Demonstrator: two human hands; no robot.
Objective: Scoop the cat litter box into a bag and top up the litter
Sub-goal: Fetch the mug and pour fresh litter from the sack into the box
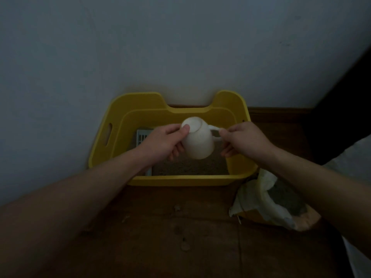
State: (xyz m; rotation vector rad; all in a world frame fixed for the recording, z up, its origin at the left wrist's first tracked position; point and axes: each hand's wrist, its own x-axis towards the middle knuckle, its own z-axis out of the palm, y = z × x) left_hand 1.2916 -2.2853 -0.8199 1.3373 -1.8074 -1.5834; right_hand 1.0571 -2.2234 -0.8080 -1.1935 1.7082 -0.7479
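The job looks to be in its last part, the top-up. Both hands hold a cup [198, 140] tipped mouth-down over the box [180, 180]. The left hand [163, 142] grips the cup's base, thumb across the bottom and fingers curled beneath. The right hand [244, 140] pinches the handle. The dim light hides whether anything is falling from the cup's mouth, so I cannot tell if this cupful is already out.

Under both hands the box holds a bed of grainy litter [190, 167]. It covers the floor of the box but sits low against the walls, so more cupfuls may be wanted. A slotted scoop [142, 136] lies in the box, just beyond the left hand and partly hidden by it. That suggests the scooping is done, though no waste shows either way.

Below the right forearm, beside the box's near corner, a crumpled bag [267, 199] stands open with grey grains inside. It is probably the fresh supply, but it could be the scooped waste.
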